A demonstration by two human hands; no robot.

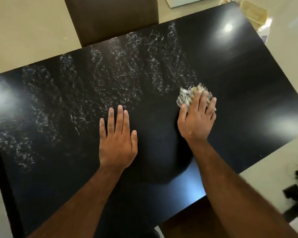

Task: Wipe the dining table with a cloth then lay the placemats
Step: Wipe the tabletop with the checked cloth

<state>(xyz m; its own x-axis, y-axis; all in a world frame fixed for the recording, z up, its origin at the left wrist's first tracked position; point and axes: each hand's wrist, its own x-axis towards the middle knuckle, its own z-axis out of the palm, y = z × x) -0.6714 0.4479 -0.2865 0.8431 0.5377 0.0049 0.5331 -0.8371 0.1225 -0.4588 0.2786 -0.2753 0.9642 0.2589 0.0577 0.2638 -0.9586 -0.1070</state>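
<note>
streaked black table (239, 74), beige floor (24, 31)

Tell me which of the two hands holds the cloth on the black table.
The right hand: its fingers curl over the crumpled pale fuzzy cloth. The left hand lies flat on the glossy black table, holding nothing.

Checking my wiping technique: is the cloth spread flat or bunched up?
Bunched up: the cloth is a crumpled wad under the right hand on the table.

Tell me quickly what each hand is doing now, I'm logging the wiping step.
Left hand: open, flat on the table, holding nothing.
Right hand: closed over the crumpled cloth, pressing it down.
</note>
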